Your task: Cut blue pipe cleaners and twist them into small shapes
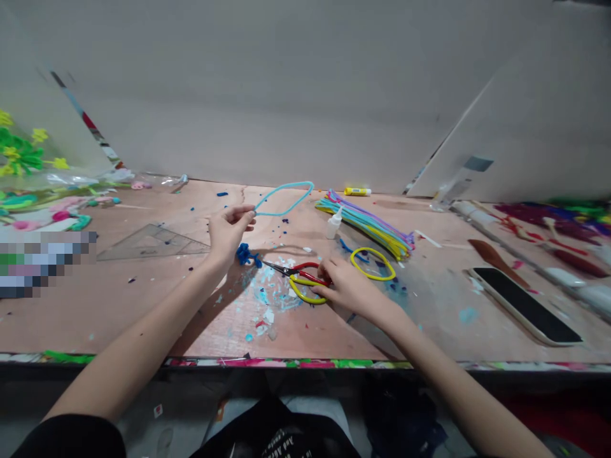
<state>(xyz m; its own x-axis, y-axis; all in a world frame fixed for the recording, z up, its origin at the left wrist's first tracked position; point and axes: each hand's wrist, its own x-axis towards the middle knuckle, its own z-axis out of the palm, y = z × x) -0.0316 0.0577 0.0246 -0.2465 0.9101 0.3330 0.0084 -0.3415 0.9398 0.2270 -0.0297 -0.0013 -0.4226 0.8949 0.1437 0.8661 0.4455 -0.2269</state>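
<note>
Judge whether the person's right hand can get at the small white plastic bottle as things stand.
Probably yes: the bottle stands just beyond the right hand, nothing visible blocking the way. That hand is at the red-handled metal scissors, so it may need to leave those first.

Left forearm point(153, 331) bare, slanting forward and rightward. Left hand point(229, 232) raised, thumb and forefinger pinched, other fingers loosely curled. Right forearm point(443, 369) bare, slanting forward and leftward. Right hand point(351, 285) lower, nearer body, back upward, fingers bent, thumb stretched leftward; firmness of grip unclear. 2 hands well apart.
</note>
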